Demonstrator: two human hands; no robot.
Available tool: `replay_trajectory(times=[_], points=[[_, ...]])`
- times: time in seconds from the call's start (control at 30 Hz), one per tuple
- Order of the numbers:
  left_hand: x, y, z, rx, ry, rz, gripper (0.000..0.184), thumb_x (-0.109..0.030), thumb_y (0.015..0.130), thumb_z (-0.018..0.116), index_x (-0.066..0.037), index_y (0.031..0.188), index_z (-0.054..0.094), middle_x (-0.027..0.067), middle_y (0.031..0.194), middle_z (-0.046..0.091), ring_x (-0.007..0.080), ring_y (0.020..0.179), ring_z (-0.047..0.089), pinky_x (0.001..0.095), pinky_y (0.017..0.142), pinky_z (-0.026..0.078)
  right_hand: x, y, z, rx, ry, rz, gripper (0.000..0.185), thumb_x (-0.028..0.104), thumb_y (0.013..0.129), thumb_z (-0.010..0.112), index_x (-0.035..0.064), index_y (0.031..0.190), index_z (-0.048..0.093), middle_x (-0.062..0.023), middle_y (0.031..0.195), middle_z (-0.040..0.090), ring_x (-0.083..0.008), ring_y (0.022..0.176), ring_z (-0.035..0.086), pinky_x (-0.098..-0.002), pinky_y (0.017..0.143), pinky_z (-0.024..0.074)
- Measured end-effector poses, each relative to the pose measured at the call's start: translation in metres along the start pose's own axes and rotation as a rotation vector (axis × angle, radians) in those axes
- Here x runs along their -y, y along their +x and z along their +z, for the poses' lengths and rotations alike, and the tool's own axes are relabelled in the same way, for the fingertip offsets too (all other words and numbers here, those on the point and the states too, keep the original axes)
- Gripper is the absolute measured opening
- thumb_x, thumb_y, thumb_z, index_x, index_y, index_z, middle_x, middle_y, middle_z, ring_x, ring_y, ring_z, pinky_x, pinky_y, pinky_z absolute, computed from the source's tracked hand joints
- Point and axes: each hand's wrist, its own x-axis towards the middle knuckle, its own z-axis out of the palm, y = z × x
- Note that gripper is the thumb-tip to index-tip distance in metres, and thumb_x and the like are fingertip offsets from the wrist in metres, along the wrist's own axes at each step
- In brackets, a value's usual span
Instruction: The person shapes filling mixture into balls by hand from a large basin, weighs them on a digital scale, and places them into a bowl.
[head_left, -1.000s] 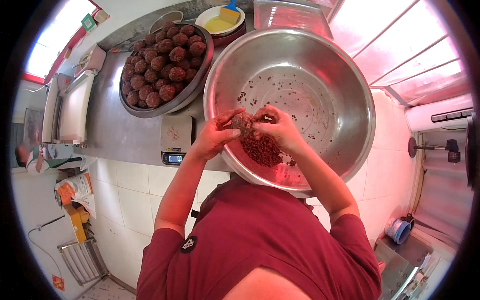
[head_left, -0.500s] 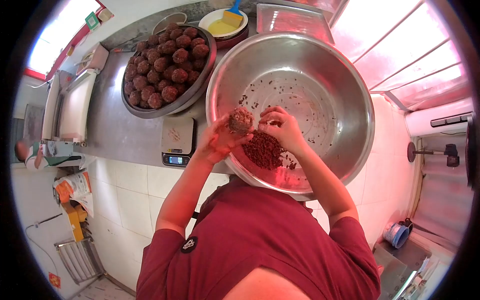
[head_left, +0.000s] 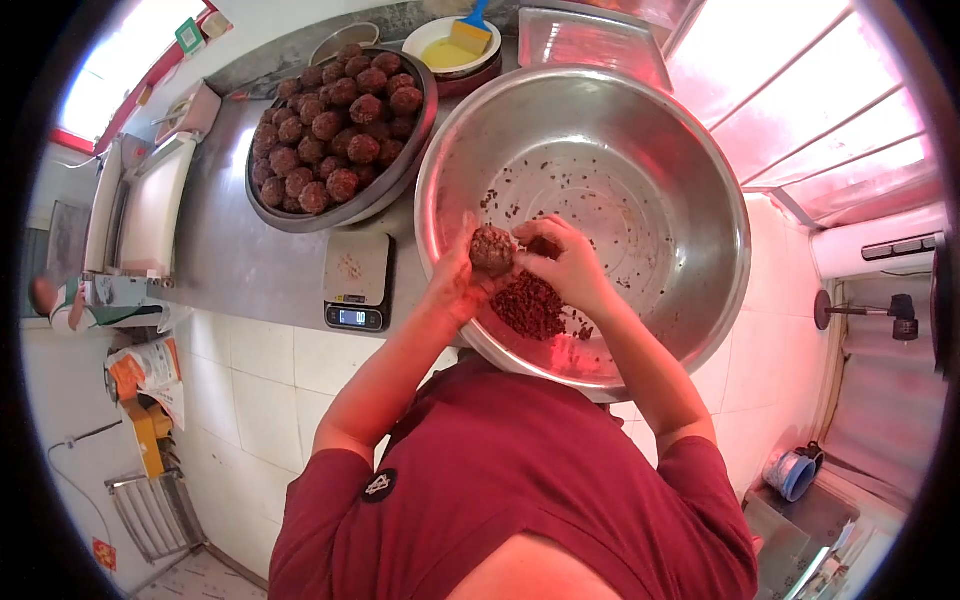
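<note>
Over the near left side of a large steel basin [head_left: 690, 150], my left hand [head_left: 458, 280] cups a round brown-red ball [head_left: 491, 250] with a rough, crumbly surface. My right hand [head_left: 570, 265] is curled close against the ball's right side, fingertips at its edge. Dark red crumbs show between those fingers, partly hidden by them. Below both hands, a heap of the same dark red crumbs [head_left: 528, 308] lies in the basin, with loose bits scattered across its floor.
Left of the basin, a dark round tray [head_left: 262, 212] is piled with similar balls [head_left: 327, 125]. A digital scale [head_left: 357, 270] sits at the counter's front edge. Behind stand a bowl of yellow liquid [head_left: 436, 52] with a blue-handled brush [head_left: 470, 36] and a rectangular metal tray [head_left: 590, 45].
My left hand has moved slightly right and down with the ball, its fingers closing more around it. The right hand's fingertips now meet the ball's side.
</note>
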Motion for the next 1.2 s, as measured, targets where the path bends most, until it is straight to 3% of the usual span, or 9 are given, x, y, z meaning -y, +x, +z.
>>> replay_trajectory(times=[0.27, 0.3, 0.6, 0.63, 0.73, 0.87, 1.0, 1.07, 1.2], points=[[0.0, 0.008, -0.003, -0.115, 0.061, -0.04, 0.048, -0.055, 0.09, 0.048, -0.009, 0.099, 0.057, 0.0086, 0.094, 0.064, 0.0214, 0.084, 0.064, 0.0401, 0.077, 0.055, -0.019, 0.0, -0.006, -0.035, -0.136, 0.047, 0.015, 0.008, 0.077, 0.063, 0.0012, 0.09, 0.065, -0.0112, 0.093, 0.063, -0.028, 0.091, 0.06, -0.0358, 0.081, 0.0469], [0.001, 0.009, -0.004, -0.109, 0.026, -0.024, 0.048, -0.055, 0.091, 0.048, -0.009, 0.102, 0.056, 0.0083, 0.095, 0.063, 0.0215, 0.085, 0.064, 0.0402, 0.077, 0.055, -0.009, 0.0, -0.011, 0.005, -0.406, -0.028, 0.015, 0.012, 0.078, 0.063, 0.0018, 0.089, 0.067, -0.0114, 0.097, 0.063, -0.028, 0.101, 0.057, -0.0371, 0.087, 0.0449], [0.024, 0.028, 0.023, 0.029, -0.25, 0.149, 0.042, -0.046, 0.095, 0.046, -0.008, 0.108, 0.055, 0.0056, 0.101, 0.059, 0.0183, 0.094, 0.058, 0.0336, 0.082, 0.05, -0.021, 0.016, 0.035, -0.117, -0.496, -0.542, 0.02, 0.016, 0.082, 0.06, 0.0005, 0.095, 0.063, -0.015, 0.105, 0.062, -0.0299, 0.105, 0.057, -0.0456, 0.101, 0.0376], [0.034, 0.038, 0.021, -0.023, -0.244, 0.202, 0.041, -0.046, 0.095, 0.047, -0.007, 0.106, 0.056, 0.0048, 0.099, 0.06, 0.0162, 0.091, 0.059, 0.0303, 0.08, 0.05, -0.032, 0.017, 0.04, -0.16, -0.414, -0.65, 0.022, 0.021, 0.078, 0.065, 0.0009, 0.084, 0.059, -0.0189, 0.101, 0.062, -0.0342, 0.105, 0.057, -0.0484, 0.098, 0.0396], [0.047, 0.056, 0.005, -0.069, -0.164, 0.248, 0.041, -0.046, 0.094, 0.048, -0.007, 0.099, 0.059, 0.0026, 0.094, 0.062, 0.0129, 0.085, 0.06, 0.0276, 0.072, 0.05, -0.055, 0.016, 0.039, -0.167, -0.443, -0.608, 0.018, 0.007, 0.081, 0.054, -0.0026, 0.096, 0.059, -0.02, 0.1, 0.063, -0.0355, 0.095, 0.061, -0.0484, 0.101, 0.038], [0.02, 0.049, 0.029, -0.041, -0.122, 0.174, 0.045, -0.051, 0.093, 0.047, -0.008, 0.097, 0.06, 0.0022, 0.09, 0.064, 0.0146, 0.083, 0.061, 0.0292, 0.073, 0.051, -0.045, 0.037, 0.035, -0.289, -0.398, -0.402, 0.021, 0.014, 0.088, 0.049, -0.0017, 0.094, 0.062, -0.0181, 0.091, 0.062, -0.0356, 0.089, 0.059, -0.0437, 0.096, 0.042], [0.01, 0.051, 0.025, 0.02, -0.228, 0.022, 0.05, -0.057, 0.091, 0.046, -0.009, 0.098, 0.06, 0.0037, 0.09, 0.065, 0.0167, 0.084, 0.063, 0.0313, 0.075, 0.051, -0.044, 0.039, 0.034, -0.383, 0.427, 0.085, 0.027, 0.017, 0.092, 0.046, -0.0039, 0.092, 0.062, -0.0202, 0.09, 0.062, -0.0368, 0.087, 0.06, -0.039, 0.089, 0.0455], [0.026, 0.059, 0.019, -0.032, -0.203, 0.124, 0.051, -0.057, 0.09, 0.048, -0.008, 0.096, 0.061, 0.004, 0.089, 0.064, 0.0163, 0.081, 0.061, 0.0311, 0.072, 0.049, -0.042, 0.028, 0.031, -0.216, 0.351, 0.165, 0.028, 0.018, 0.092, 0.046, -0.0047, 0.09, 0.062, -0.0208, 0.091, 0.063, -0.0361, 0.086, 0.061, -0.0377, 0.085, 0.0465], [0.04, 0.068, 0.021, -0.214, 0.02, 0.223, 0.047, -0.055, 0.091, 0.049, -0.009, 0.094, 0.061, 0.0048, 0.088, 0.06, 0.0168, 0.082, 0.057, 0.0322, 0.073, 0.047, -0.039, 0.029, 0.033, -0.24, -0.314, -0.262, 0.028, 0.017, 0.092, 0.045, -0.0049, 0.088, 0.062, -0.0216, 0.095, 0.064, -0.0338, 0.088, 0.062, -0.0381, 0.087, 0.046]])
